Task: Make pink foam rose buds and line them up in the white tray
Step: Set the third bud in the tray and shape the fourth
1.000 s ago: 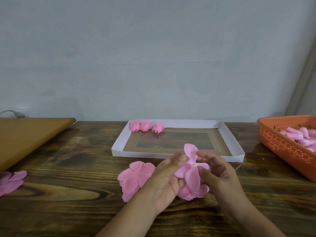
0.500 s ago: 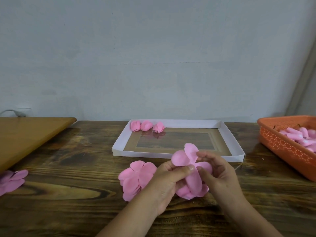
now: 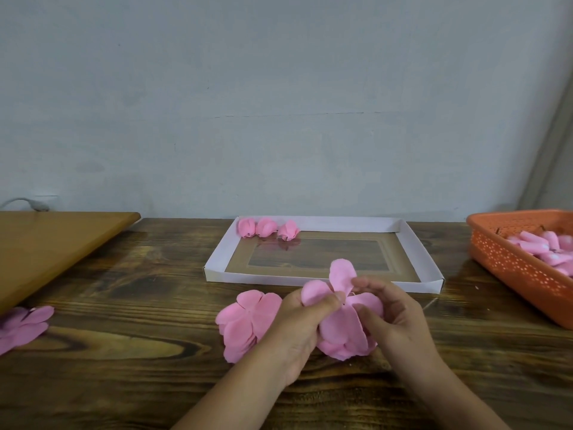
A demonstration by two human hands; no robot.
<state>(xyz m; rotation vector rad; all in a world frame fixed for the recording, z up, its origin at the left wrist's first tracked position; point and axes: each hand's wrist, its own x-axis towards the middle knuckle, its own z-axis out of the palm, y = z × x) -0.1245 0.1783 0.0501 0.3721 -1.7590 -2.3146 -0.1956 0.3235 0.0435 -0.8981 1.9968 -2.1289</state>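
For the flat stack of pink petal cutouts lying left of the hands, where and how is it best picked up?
Probably pinch the petal stack at its left or near petal edges, coming from above-left. It lies flat on the table, and the left hand covers its right side.

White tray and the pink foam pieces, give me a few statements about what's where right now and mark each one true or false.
1. Three rose buds sit in the white tray. True.
2. The buds line the tray's near right corner. False: they are at its far left corner.
3. Both hands, left hand and right hand, hold a pink foam petal piece. True.
4. The orange basket is empty. False: it holds pink foam pieces.
5. A flat petal stack lies on the table left of the hands. True.
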